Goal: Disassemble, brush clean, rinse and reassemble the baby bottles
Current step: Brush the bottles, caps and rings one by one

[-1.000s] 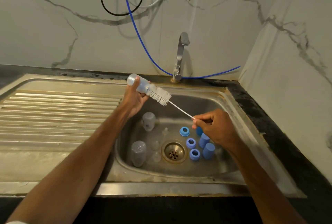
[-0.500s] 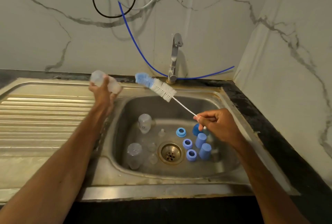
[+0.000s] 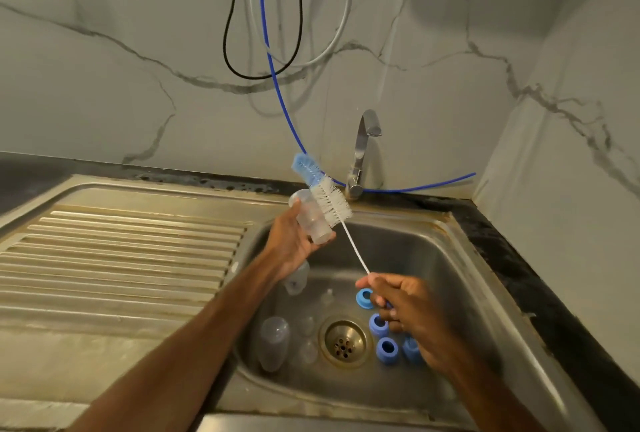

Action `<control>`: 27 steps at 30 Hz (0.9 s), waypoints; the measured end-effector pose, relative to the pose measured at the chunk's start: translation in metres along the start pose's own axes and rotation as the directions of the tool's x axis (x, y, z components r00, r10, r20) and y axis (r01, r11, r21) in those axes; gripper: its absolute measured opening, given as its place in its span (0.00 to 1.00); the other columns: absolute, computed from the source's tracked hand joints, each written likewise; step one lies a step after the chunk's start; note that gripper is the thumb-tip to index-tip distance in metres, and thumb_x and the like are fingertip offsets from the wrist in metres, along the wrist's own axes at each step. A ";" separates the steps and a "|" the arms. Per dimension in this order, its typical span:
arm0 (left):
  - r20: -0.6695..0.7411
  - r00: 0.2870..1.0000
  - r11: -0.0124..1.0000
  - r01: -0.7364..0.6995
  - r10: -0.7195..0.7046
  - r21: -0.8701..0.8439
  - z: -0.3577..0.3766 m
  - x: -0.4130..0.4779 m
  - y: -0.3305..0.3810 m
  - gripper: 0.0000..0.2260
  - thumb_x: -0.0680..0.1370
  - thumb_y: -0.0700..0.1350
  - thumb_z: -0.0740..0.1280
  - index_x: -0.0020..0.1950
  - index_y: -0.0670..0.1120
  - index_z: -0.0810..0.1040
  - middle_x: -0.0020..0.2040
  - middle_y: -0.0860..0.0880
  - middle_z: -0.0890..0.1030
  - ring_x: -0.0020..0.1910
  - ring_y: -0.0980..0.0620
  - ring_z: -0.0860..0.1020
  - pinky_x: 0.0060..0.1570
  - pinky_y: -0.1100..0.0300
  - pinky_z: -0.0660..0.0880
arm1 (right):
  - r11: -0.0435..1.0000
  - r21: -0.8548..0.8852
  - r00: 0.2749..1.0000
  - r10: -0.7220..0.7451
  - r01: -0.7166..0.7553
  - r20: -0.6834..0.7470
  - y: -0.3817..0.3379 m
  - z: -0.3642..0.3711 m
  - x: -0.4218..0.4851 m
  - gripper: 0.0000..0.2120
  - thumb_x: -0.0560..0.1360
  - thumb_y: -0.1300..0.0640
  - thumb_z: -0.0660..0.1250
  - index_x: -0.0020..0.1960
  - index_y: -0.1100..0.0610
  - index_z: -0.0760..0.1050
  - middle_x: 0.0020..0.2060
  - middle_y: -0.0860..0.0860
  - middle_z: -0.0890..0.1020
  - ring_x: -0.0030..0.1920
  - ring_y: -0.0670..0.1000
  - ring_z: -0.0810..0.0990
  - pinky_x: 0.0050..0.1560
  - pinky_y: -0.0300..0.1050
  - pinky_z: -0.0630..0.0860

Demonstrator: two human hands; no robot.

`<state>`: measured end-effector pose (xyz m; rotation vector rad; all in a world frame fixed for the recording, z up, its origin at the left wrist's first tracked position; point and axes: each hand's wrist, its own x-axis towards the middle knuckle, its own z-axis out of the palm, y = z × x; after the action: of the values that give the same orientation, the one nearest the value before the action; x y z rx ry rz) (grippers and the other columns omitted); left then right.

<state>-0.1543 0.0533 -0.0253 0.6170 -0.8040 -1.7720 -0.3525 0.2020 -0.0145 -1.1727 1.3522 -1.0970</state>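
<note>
L hand [image 3: 294, 244] grips clear bottle [image 3: 311, 222] mid-body above sink [image 3: 446, 224]; R hand [image 3: 410, 308] pinches brush [image 3: 329, 201] by wire stem, bristles outside, alongside bottle. Bottle prob. light, stiff, slippery when wet: hold round body; stem likely bendy.

No text, label, brand, number or sign can be read anywhere. The clear plastic baby bottle [image 3: 313, 225] gripped in the left hand [image 3: 291, 246] shows no legible print. The same goes for the white-and-blue bristled bottle brush [image 3: 329, 203], pinched by its wire stem in the right hand [image 3: 410, 308]. The blue plastic screw rings [image 3: 387, 348] in the stainless steel sink [image 3: 436, 258] are too blurred to show any marks.
</note>
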 end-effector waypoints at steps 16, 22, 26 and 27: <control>-0.057 0.998 0.994 -0.022 0.016 -0.105 -0.003 0.001 0.003 0.22 0.86 0.54 0.58 0.74 0.41 0.71 0.64 0.39 0.80 0.57 0.41 0.82 0.54 0.46 0.82 | 0.998 -0.007 0.998 0.063 -0.063 0.006 0.006 0.017 0.005 0.17 0.81 0.48 0.66 0.46 0.60 0.84 0.28 0.49 0.69 0.25 0.44 0.62 0.23 0.35 0.59; -0.015 1.000 0.999 -0.018 0.017 -0.046 0.000 -0.001 0.007 0.24 0.86 0.56 0.57 0.76 0.43 0.69 0.70 0.39 0.78 0.65 0.41 0.79 0.60 0.49 0.79 | 0.994 0.012 0.993 0.111 -0.112 0.031 0.002 0.015 0.007 0.16 0.81 0.48 0.65 0.43 0.59 0.80 0.29 0.49 0.68 0.25 0.44 0.61 0.24 0.36 0.56; -0.042 0.999 0.996 -0.011 0.007 -0.089 0.003 -0.001 0.008 0.22 0.88 0.52 0.52 0.77 0.42 0.68 0.70 0.39 0.77 0.67 0.40 0.78 0.62 0.47 0.77 | 0.991 0.010 0.990 0.134 -0.134 0.037 0.001 0.015 0.006 0.16 0.82 0.48 0.65 0.42 0.59 0.79 0.28 0.49 0.67 0.24 0.44 0.60 0.24 0.36 0.54; -0.043 0.999 0.996 -0.012 0.008 -0.091 0.003 -0.001 0.009 0.21 0.88 0.51 0.51 0.76 0.42 0.69 0.70 0.39 0.77 0.69 0.39 0.76 0.62 0.47 0.77 | 0.990 0.018 0.989 0.139 -0.140 0.040 0.000 0.015 0.005 0.16 0.82 0.48 0.64 0.43 0.59 0.78 0.28 0.49 0.67 0.24 0.44 0.60 0.24 0.36 0.54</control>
<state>-0.1507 0.0531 -0.0167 0.5874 -0.6918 -1.7700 -0.3379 0.1963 -0.0167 -1.0617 1.3682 -0.9813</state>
